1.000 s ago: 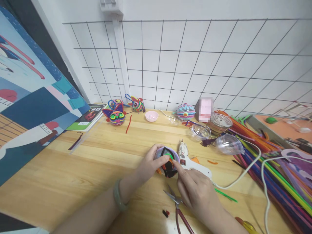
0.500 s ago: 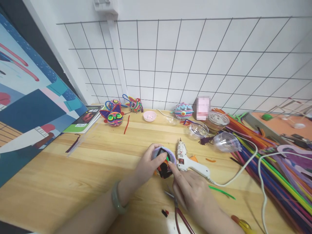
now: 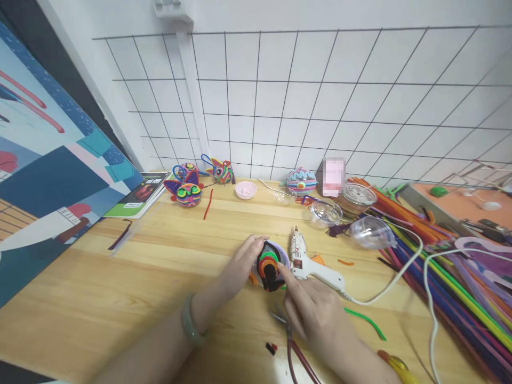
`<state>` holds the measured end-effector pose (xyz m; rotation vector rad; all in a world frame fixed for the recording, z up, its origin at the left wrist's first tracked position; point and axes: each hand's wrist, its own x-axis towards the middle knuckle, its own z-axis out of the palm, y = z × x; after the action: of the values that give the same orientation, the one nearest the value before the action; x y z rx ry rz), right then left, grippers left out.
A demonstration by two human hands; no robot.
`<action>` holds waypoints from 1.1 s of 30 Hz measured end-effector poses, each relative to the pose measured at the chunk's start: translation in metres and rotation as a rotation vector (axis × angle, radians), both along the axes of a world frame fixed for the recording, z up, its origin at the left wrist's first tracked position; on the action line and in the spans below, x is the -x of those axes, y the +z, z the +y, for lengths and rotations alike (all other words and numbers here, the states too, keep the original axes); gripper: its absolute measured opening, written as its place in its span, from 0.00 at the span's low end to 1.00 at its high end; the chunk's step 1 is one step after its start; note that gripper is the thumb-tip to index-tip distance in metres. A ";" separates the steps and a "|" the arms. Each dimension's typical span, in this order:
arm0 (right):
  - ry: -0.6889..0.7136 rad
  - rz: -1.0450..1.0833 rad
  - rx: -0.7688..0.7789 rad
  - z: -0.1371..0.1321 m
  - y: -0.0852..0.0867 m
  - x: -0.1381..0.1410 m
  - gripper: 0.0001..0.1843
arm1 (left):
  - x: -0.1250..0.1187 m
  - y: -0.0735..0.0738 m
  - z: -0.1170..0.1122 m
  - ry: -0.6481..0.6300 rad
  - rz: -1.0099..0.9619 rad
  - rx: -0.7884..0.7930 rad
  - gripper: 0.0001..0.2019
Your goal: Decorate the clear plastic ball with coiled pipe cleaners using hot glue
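At the far left a large illustrated board (image 3: 52,176) leans in over the wooden bench (image 3: 160,266), with a book (image 3: 138,201) beside it and a thin purple tassel (image 3: 121,234) lying near. Next stands a multicoloured ball with ears (image 3: 189,194) and green eyes, another partly hidden behind it; a red strip (image 3: 208,205) lies just to the right. An eared ball with a blue loop (image 3: 222,172) sits near the wall, then a pink bowl (image 3: 245,191).

The left hand (image 3: 243,262), a pale green bangle (image 3: 191,322) at its wrist, curls around the left side of a round fuzzy piece (image 3: 270,271). This piece is at the front middle of the bench, its lilac rim enclosing arcs of green and orange about a black centre. The right hand (image 3: 316,312) touches the piece's right side with an outstretched index fingertip, other fingers folded; I cannot tell whether they grip anything. The hands are apart from each other, meeting only at the piece.

Dark red-handled scissors (image 3: 303,360) lie partly under the right hand. Behind it rests a white glue gun (image 3: 318,270), with a blue-and-pink striped ball (image 3: 301,182) farther back. A green strip (image 3: 367,318) emerges at the right hand's outer side. Farther right are a clear plastic shell (image 3: 372,233) and a heap of coloured fuzzy stems (image 3: 436,288).
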<state>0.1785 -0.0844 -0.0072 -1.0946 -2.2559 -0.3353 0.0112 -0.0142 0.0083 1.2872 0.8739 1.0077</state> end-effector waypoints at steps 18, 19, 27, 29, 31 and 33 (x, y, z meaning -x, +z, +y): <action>-0.053 0.323 0.304 0.008 0.012 -0.005 0.22 | 0.000 0.000 0.001 -0.126 -0.001 0.161 0.21; -0.059 0.322 0.305 0.008 0.012 -0.005 0.22 | 0.000 -0.001 0.001 -0.123 -0.003 0.164 0.21; -0.077 0.334 0.320 0.008 0.009 -0.006 0.22 | 0.000 -0.002 0.001 -0.125 0.040 0.222 0.23; -0.084 0.335 0.333 0.007 0.010 -0.006 0.22 | 0.000 0.001 -0.001 -0.142 0.077 0.288 0.26; -0.090 0.339 0.349 0.007 0.010 -0.006 0.22 | 0.000 0.005 -0.002 -0.150 0.118 0.339 0.28; -0.089 0.346 0.358 0.007 0.010 -0.005 0.22 | 0.000 0.008 -0.004 -0.149 0.135 0.361 0.28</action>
<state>0.1839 -0.0769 0.0029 -1.3208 -2.0020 0.2207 0.0115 -0.0180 0.0165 1.1010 0.9964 0.6171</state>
